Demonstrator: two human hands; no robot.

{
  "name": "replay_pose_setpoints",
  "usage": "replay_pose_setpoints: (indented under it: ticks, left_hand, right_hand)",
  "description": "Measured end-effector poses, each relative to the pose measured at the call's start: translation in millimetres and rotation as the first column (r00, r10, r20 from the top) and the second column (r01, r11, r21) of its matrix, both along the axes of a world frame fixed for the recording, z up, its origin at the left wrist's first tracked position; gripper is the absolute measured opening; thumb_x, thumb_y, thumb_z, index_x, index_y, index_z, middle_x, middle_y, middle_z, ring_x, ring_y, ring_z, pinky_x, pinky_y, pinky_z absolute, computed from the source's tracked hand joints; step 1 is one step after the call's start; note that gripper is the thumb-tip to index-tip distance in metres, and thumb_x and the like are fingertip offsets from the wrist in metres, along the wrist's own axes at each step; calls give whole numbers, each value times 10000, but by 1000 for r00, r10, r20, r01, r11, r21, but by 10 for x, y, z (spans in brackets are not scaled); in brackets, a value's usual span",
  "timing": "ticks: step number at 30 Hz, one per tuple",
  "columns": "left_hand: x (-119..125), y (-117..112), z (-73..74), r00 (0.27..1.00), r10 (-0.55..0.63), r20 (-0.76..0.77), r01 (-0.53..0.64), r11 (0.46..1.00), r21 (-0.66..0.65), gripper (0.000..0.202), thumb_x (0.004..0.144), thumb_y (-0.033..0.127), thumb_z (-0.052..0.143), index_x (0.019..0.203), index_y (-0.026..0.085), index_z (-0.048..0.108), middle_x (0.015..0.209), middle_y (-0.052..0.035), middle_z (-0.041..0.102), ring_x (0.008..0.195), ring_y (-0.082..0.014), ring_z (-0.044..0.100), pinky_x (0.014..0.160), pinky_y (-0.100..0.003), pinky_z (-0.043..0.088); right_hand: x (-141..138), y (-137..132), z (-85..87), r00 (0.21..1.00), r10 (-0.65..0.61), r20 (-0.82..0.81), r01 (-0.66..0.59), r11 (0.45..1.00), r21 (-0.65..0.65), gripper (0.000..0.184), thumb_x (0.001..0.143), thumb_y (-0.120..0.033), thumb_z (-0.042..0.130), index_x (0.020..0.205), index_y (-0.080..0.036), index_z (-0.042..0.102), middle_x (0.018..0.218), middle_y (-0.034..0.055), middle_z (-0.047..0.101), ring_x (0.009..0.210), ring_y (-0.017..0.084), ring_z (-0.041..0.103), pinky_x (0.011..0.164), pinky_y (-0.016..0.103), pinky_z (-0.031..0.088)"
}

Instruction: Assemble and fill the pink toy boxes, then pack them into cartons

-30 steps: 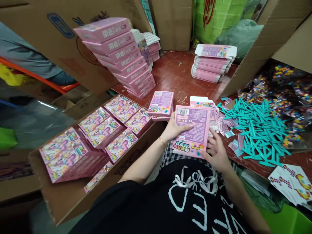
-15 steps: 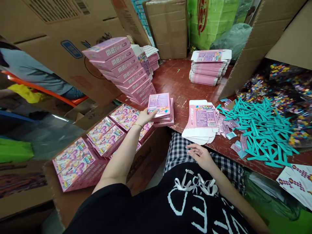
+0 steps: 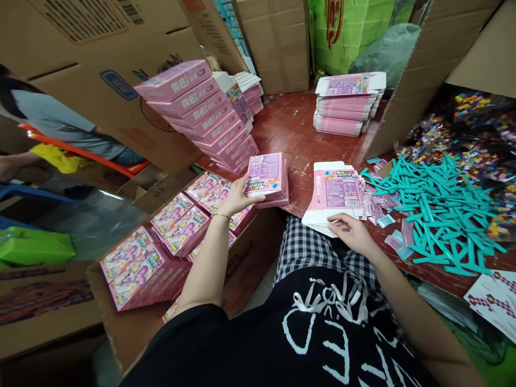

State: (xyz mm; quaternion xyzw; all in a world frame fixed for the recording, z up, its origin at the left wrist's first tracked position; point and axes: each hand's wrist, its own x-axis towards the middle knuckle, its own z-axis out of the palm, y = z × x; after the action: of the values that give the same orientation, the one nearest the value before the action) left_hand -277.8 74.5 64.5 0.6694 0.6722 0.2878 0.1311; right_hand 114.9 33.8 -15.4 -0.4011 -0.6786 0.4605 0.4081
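Observation:
My left hand (image 3: 237,197) grips the near edge of a pink box (image 3: 265,173) on top of a small stack of the same boxes at the front edge of the red table (image 3: 294,137). My right hand (image 3: 351,232) rests, fingers curled, on the near edge of a pile of flat, unfolded pink cartons (image 3: 336,192), pinching the top sheet. Just left of the table, below my left arm, an open cardboard carton (image 3: 133,328) holds rows of packed pink boxes (image 3: 177,220).
A tall leaning stack of pink boxes (image 3: 205,115) stands at the table's back left; another pile of flat cartons (image 3: 346,105) lies at the back. Teal plastic pieces (image 3: 435,209) and bags of coloured bits (image 3: 479,134) fill the right. Printed sheets (image 3: 492,301) lie bottom right. A person (image 3: 52,123) sits far left.
My left hand carried the pink box from in front of me onto the small stack. My right hand let go of it, dropped to my lap, then reached up to the flat cartons.

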Motion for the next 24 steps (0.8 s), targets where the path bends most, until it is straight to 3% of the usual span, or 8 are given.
replay_pose_setpoints:
  ticks: [3, 6, 8, 11, 13, 16, 20, 24]
  left_hand:
    - [-118, -96, -184, 998, -34, -44, 41, 986, 159, 1021, 580, 688, 825, 1407, 180, 506, 1534, -215, 389, 1455, -388, 346, 1154, -560, 367]
    - [-156, -187, -421, 1000, -21, -19, 27, 910, 413, 696, 721, 639, 762, 1239, 203, 601, 1480, -185, 431, 1380, -331, 460, 1081, -530, 471]
    - [-131, -223, -560, 999, -31, -40, 48, 842, 537, 442, 818, 546, 720, 1101, 212, 654, 1415, -146, 497, 1302, -287, 540, 1060, -501, 501]
    - [-89, -228, -700, 994, -72, -86, 109, 795, 597, 225, 925, 406, 635, 1056, 229, 685, 1280, -105, 620, 1232, -247, 602, 1050, -489, 515]
    - [-82, -211, -764, 992, -80, -97, 123, 773, 622, 188, 950, 354, 606, 1074, 236, 685, 1223, -92, 663, 1220, -240, 618, 1048, -500, 518]
    - [-85, -183, -856, 989, -109, -105, 151, 700, 698, 177, 950, 273, 611, 1115, 244, 669, 1221, -92, 669, 1271, -241, 598, 1053, -505, 519]
    - [-57, -165, -952, 979, -184, -84, 177, 577, 797, 204, 952, 175, 585, 1131, 252, 645, 1309, -100, 627, 1326, -239, 561, 1011, -463, 556]
    - [-30, -173, -945, 992, -125, -16, 86, 580, 810, 143, 914, 183, 651, 1042, 245, 669, 1316, -100, 616, 1234, -223, 616, 974, -444, 571]
  right_hand:
    - [-86, 192, 47, 998, 18, 59, -24, 995, 97, 290, 838, -408, 662, 1016, -182, 700, 1052, 110, 721, 825, 191, 699, 789, 364, 584]
    - [-391, 375, 138, 993, 39, 110, -64, 969, 238, 295, 876, -385, 634, 1096, -196, 685, 1085, 106, 712, 905, 209, 699, 841, 389, 588]
    - [-703, 545, 250, 988, 39, 151, -96, 912, 398, 344, 900, -373, 616, 1194, -200, 658, 1207, 121, 676, 1096, 240, 659, 977, 437, 548]
    - [-1236, 859, 424, 956, 49, 288, -216, 781, 586, 452, 911, -356, 617, 1327, -178, 602, 1459, 151, 524, 1391, 281, 458, 1173, 502, 380]
    - [-1543, 1038, 472, 901, 61, 429, -329, 739, 587, 520, 899, -373, 644, 1381, -191, 574, 1563, 145, 409, 1479, 321, 328, 1203, 562, 307]
    - [-1812, 1171, 396, 816, 80, 572, -438, 732, 522, 568, 900, -373, 650, 1443, -270, 524, 1624, 93, 316, 1535, 357, 175, 1188, 646, 275]
    - [-1846, 1195, 222, 817, 83, 570, -454, 703, 548, 582, 932, -313, 590, 1497, -327, 451, 1653, 31, 253, 1561, 321, 45, 1217, 628, 244]
    - [-1793, 1228, 204, 797, 90, 597, -476, 701, 530, 566, 942, -360, 575, 1494, -302, 465, 1651, 52, 254, 1557, 335, 66, 1229, 608, 234]
